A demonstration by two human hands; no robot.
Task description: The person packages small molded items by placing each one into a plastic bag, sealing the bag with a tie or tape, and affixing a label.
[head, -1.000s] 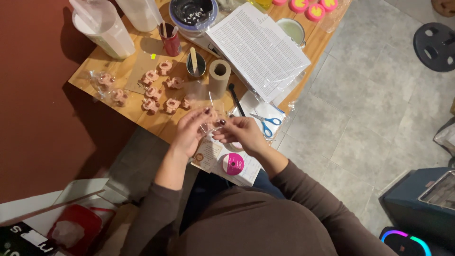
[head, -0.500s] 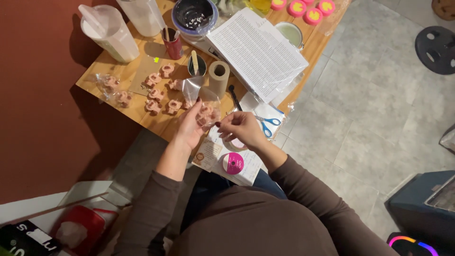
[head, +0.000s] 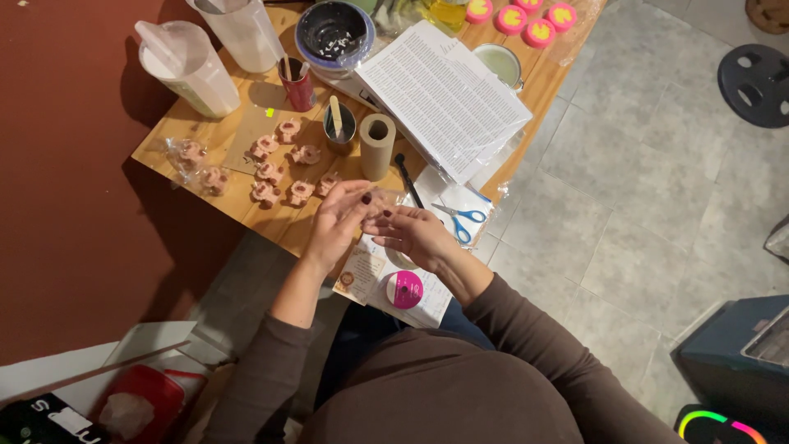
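Left hand [head: 339, 220] and right hand [head: 411, 234] pinch a small clear bag [head: 380, 200] between fingertips, held up for working; pink moulded pieces [head: 279, 168] just beyond on worktop [head: 246, 99]; blue scissors [head: 462, 220] beside right hand.

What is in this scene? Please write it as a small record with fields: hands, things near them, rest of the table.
left hand: raised over the table edge, fingers pinching a small clear wrapper
right hand: beside the left, fingers on the same wrapper
near the hands: pink moulded pieces on the wooden table; blue scissors; cardboard tube
on the lap: pink round spool on paper sheets
rest: printed sheet, two clear jugs, dark bowl
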